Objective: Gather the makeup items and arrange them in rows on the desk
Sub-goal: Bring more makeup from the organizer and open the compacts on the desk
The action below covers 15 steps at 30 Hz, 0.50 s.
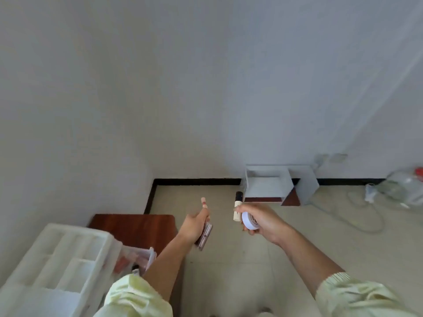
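My left hand point(194, 225) is raised over the floor and grips a pink flat compact point(204, 236) together with a slim pink tube point(204, 203) that sticks up past the fingers. My right hand point(263, 221) grips a round white jar point(249, 220) and a cream tube with a black cap point(238, 207). At the lower left a brown wooden desk point(132, 227) carries a white compartment organiser point(57, 255). A clear bag with pink items point(135, 259) lies at the organiser's right side.
A small white shelf unit point(277, 184) stands on the tiled floor against the far wall. A clear water jug point(402, 188) with a red cap lies at the right, and a grey cable point(366, 216) snakes over the floor. Black skirting runs along the wall.
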Motion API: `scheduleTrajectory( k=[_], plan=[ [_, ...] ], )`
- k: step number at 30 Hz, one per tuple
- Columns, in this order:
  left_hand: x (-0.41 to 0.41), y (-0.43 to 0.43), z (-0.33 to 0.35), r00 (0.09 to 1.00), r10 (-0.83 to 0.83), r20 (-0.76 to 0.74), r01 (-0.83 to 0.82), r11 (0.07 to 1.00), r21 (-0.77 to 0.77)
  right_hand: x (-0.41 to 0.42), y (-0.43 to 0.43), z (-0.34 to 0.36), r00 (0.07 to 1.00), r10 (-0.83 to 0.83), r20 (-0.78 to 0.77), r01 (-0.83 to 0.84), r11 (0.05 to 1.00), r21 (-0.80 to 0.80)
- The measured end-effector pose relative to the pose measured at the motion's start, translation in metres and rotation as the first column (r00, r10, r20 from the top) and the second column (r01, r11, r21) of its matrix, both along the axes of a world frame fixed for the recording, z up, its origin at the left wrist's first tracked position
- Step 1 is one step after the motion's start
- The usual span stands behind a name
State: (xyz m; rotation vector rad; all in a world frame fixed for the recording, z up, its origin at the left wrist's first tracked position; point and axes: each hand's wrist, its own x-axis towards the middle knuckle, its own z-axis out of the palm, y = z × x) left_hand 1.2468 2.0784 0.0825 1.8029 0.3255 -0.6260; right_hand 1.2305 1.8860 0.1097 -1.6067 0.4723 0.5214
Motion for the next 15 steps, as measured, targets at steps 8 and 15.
scheduleTrajectory(
  k=[8, 15],
  plan=[
    [-0.017, -0.188, 0.009, 0.914, -0.407, 0.002, 0.406, 0.913, 0.045, -0.089, -0.152, 0.003, 0.896, -0.444, 0.012, 0.443, 0.896, 0.03],
    [-0.093, -0.38, 0.021, 0.742, -0.67, 0.024, 0.67, 0.742, -0.013, -0.202, -0.308, 0.008, 0.693, -0.721, 0.02, 0.72, 0.693, 0.046]
  ],
)
